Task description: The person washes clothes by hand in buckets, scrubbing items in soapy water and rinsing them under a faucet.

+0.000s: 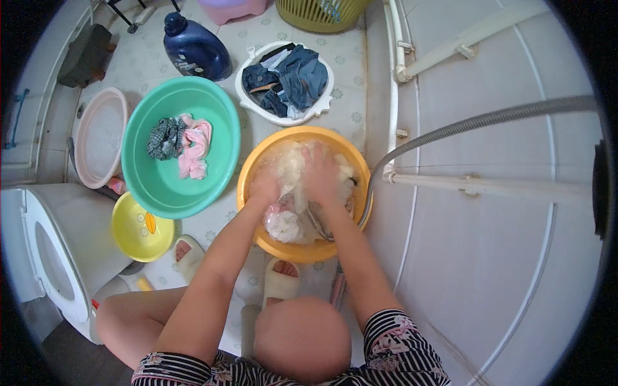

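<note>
An orange basin (293, 252) of water stands in front of me with wet laundry in it. My left hand (264, 189) is in the water at the basin's left side, against the clothes; its fingers are blurred and partly hidden. On a cream cloth (293, 164) lies my right hand (320, 172), somewhat blurred, its fingers stretched out and apart. A white cloth (283, 226) and a bit of pink sit nearer to me in the water. A grey shower hose (444, 128) bends down over the basin's right rim, its end among the clothes.
Left stands a green basin (222, 128) with a pink cloth (194, 147) and a dark checked cloth (166, 137). Behind are a white basin (329, 87) of dark clothes (301, 76) and a blue detergent bottle (195, 48). A toilet (58, 257) stands left; pipes (438, 183) run along the right wall.
</note>
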The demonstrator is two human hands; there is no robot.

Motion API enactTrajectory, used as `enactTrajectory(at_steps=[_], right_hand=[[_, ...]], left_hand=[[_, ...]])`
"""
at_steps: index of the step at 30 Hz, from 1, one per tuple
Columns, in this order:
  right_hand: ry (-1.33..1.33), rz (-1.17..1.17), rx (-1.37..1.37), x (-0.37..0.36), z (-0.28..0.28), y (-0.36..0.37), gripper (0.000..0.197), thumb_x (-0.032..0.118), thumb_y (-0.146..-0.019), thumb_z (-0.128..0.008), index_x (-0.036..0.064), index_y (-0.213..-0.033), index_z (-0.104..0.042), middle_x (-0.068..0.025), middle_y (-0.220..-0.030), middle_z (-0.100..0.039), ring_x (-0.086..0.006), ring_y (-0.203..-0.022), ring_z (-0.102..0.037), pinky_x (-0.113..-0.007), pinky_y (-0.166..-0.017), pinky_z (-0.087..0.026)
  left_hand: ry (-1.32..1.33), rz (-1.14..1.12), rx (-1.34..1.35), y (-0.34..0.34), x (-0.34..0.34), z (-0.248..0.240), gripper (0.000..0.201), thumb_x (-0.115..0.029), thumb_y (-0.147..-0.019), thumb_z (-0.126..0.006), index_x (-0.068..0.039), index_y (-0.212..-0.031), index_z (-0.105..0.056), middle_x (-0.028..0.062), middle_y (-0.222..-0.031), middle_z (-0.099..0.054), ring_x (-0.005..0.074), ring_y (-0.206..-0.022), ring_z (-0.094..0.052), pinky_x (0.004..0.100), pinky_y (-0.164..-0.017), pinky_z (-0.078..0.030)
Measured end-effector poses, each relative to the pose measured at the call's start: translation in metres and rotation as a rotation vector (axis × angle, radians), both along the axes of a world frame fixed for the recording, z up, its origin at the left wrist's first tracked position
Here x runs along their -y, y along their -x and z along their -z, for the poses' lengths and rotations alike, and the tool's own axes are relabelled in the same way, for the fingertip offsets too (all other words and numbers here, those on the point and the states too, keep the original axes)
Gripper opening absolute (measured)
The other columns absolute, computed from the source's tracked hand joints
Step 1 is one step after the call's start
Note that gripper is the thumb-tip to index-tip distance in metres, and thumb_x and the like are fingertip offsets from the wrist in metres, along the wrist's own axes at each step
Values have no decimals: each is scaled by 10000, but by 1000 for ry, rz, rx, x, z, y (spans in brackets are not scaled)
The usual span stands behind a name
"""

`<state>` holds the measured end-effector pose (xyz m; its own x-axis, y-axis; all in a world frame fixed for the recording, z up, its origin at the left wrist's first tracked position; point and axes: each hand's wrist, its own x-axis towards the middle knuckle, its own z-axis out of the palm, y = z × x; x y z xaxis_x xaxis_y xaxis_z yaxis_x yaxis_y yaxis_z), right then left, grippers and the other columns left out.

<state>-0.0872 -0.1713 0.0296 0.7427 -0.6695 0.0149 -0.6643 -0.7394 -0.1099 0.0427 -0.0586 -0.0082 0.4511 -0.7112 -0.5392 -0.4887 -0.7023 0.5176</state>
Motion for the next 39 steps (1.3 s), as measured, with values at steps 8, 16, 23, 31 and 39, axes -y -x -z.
enactTrajectory(at_steps=[8,16,23,31,39], right_hand=[[-403,488,846,12,-121,31,253,194,-952,-403,-15,-917,-542,-158,-686,-512,-237,-673,-524,-376,-711,-420],[-311,518,1227,5,-198,41,277,203,-975,-373,-16,-937,-539,-150,-784,-547,-231,-738,-519,-342,-726,-430],[-294,-24,482,-11,-13,25,413,293,-910,-473,81,-1264,-490,-171,-1333,-426,-384,-1232,-379,-440,-1028,-319],[-86,9,51,-39,10,14,601,353,-824,-553,202,-1384,-397,-122,-1471,-272,-424,-1333,-220,-563,-1080,-183],[-112,26,-184,-22,30,10,634,372,-813,-537,174,-1393,-374,-90,-1463,-288,-357,-1364,-198,-508,-1115,-131]], left_hand=[[607,-37,55,-4,-37,-146,240,-173,-907,-472,-10,-1044,-583,197,-947,-596,390,-907,-568,430,-768,-455],[940,-105,301,8,-52,-167,233,-90,-848,-512,-20,-1062,-569,158,-906,-577,347,-862,-564,401,-759,-453],[261,183,516,31,-19,-70,460,-118,-809,-539,-128,-1265,-479,129,-1067,-530,317,-952,-540,402,-837,-457],[-231,220,303,26,-1,-22,558,-198,-835,-509,-141,-1379,-395,132,-1255,-492,309,-1201,-442,423,-1002,-370],[-56,214,317,20,9,-49,491,-230,-722,-663,-60,-1166,-538,204,-1146,-534,345,-1079,-519,449,-875,-436]])
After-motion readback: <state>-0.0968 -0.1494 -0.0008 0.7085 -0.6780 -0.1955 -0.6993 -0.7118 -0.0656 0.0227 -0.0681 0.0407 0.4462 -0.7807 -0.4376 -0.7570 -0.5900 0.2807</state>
